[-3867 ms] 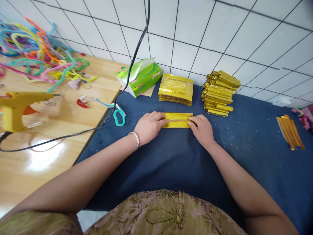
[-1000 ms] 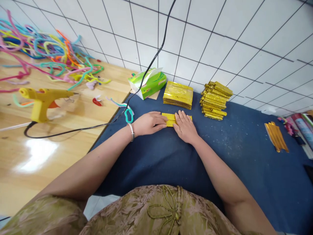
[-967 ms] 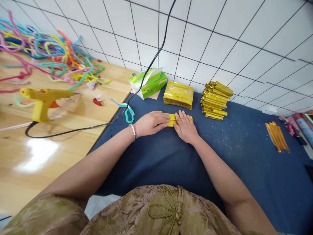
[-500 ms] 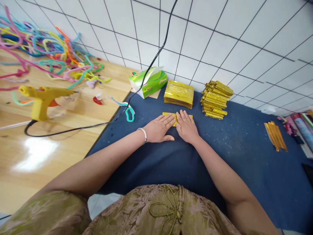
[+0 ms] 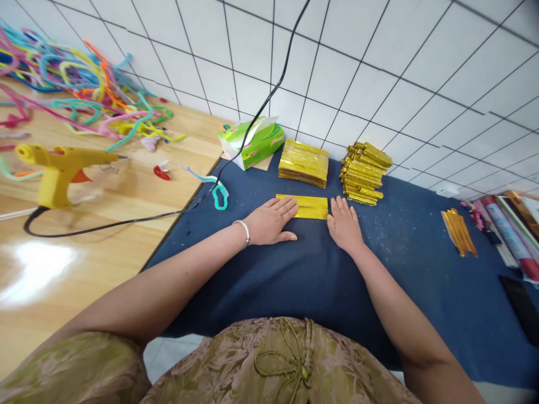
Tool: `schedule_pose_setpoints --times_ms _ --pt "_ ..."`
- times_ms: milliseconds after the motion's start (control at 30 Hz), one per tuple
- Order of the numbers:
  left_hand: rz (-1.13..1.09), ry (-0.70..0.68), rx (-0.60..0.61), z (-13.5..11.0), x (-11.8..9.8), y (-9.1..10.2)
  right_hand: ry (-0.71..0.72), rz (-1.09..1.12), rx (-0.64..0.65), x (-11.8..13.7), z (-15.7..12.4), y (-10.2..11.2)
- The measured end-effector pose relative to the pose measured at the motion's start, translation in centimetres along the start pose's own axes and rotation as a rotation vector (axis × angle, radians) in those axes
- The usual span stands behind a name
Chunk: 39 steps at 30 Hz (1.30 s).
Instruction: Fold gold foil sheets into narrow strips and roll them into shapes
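A folded strip of gold foil paper [image 5: 312, 207] lies flat on the dark blue cloth in front of me, a seam running along its length. My left hand [image 5: 272, 220] rests flat over the strip's left end, fingers stretched out. Just off the right end, my right hand [image 5: 345, 223] lies on the cloth with its fingers extended. Behind the strip sits a neat stack of flat gold foil sheets [image 5: 303, 161]. To the right of that stack is a pile of narrow folded gold strips [image 5: 365, 173].
A green tissue box [image 5: 261, 147] stands by the tiled wall. On the wooden table at left are a yellow glue gun [image 5: 59, 171], its black cord [image 5: 126, 223] and tangled pipe cleaners [image 5: 96, 84]. Orange-gold strips [image 5: 460, 233] and books [image 5: 505, 230] lie far right.
My right hand has slid rightward along the gold strip and off its right end, uncovering the strip's middle. My left hand stays on the left end. The view has shifted slightly.
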<state>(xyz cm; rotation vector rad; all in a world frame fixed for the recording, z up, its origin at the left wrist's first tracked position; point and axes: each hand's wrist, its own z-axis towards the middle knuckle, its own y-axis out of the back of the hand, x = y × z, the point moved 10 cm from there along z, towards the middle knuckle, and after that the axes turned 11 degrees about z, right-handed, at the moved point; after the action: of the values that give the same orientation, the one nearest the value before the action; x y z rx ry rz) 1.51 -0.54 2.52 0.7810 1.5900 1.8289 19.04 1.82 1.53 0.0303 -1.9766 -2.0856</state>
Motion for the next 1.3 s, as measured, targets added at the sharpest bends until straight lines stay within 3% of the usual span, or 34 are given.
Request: schedule_pose_setpoints --times_ms 133,300,433,600,900,1100,1300 --pt "0.027 0.047 -0.002 0.2 -0.1 0.5 -0.032 0.023 -0.019 -1.0 -1.6 0.8" --pt "0.082 0.140 0.004 0.4 -0.8 1.7 0.069 0.015 0.001 2.3 -2.5 1.2" --pt "0.075 0.178 0.003 0.5 -1.5 3.0 0.110 0.009 0.038 3.8 -1.3 0.9" --pt "-0.029 0.112 -0.013 0.5 -2.2 4.0 0.141 0.004 0.061 4.0 0.8 0.4" --pt "-0.037 -0.081 -0.013 1.0 -3.5 2.4 0.153 0.055 0.114 3.7 3.5 -0.2" --pt "-0.062 -0.075 -0.037 0.9 -3.3 2.1 0.210 0.119 0.062 4.8 1.8 0.5" --pt "-0.111 -0.109 -0.065 1.0 -2.8 2.0 0.265 0.118 0.108 6.4 0.4 -0.5"
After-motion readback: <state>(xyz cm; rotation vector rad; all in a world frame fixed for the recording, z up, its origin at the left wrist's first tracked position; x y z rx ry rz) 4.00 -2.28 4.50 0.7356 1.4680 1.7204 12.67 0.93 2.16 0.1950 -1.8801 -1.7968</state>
